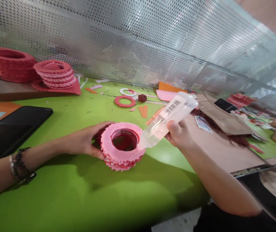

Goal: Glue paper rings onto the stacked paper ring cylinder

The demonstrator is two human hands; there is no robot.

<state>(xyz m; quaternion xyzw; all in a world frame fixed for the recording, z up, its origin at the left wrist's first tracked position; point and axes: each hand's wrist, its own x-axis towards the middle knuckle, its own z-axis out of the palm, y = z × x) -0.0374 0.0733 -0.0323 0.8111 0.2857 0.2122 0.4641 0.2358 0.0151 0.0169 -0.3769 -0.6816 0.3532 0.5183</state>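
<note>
A small stack of pink and red paper rings (111,151) with zigzag edges stands on the green table (89,199). My left hand (92,140) grips its left side, thumb in front and the other fingers partly hidden behind. In my right hand (179,132) is a clear plastic glue bottle (167,117) with a barcode label, tilted so that its lower end meets the right part of the top ring. The nozzle tip is hard to make out against the pink paper.
Taller stacks of red rings (14,69) and pink rings (55,75) rest on a tray (14,95) at the back left. A black phone (19,129) lies left. Paper scraps and a loose red ring (125,101) lie behind; cardboard (215,145) is right.
</note>
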